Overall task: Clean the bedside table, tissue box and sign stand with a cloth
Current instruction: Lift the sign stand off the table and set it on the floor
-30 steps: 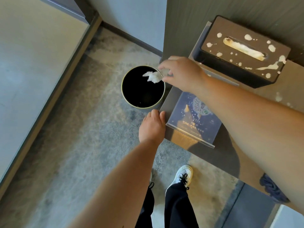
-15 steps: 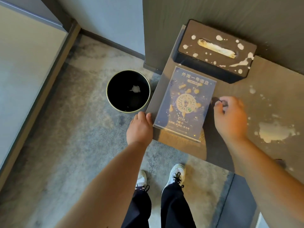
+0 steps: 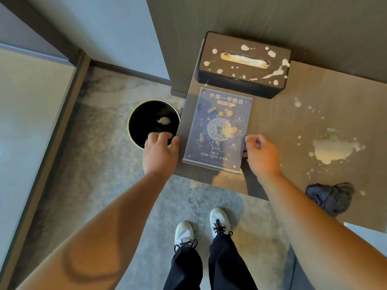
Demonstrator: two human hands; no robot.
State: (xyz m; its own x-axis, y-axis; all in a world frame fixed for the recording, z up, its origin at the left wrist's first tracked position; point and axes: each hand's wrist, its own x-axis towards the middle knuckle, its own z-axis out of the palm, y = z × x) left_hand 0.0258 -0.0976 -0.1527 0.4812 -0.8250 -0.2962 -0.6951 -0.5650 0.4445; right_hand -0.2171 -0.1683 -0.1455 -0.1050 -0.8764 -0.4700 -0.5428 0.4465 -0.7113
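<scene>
The blue sign stand (image 3: 217, 126) lies tilted back on the left part of the brown bedside table (image 3: 282, 122). My right hand (image 3: 261, 153) is curled against the sign's right edge, fingertips tucked at it. My left hand (image 3: 160, 151) rests on the table's left edge, thumb just short of the sign's left side, fingers over the bin rim. The dark tissue box (image 3: 243, 63), spattered with white, stands behind the sign. White spills (image 3: 333, 149) mark the table to the right. A dark cloth (image 3: 328, 197) lies crumpled at the table's front edge.
A round black bin (image 3: 134, 126) with a white wad (image 3: 163, 121) in it stands on the carpet left of the table. A dark wall panel (image 3: 251, 15) rises behind the box. My shoes (image 3: 219, 222) are on the carpet in front of the table.
My right hand let a white wad fall into the bin, swung back over the table, and now sits at the sign's right edge. My left hand slid up the table's left edge.
</scene>
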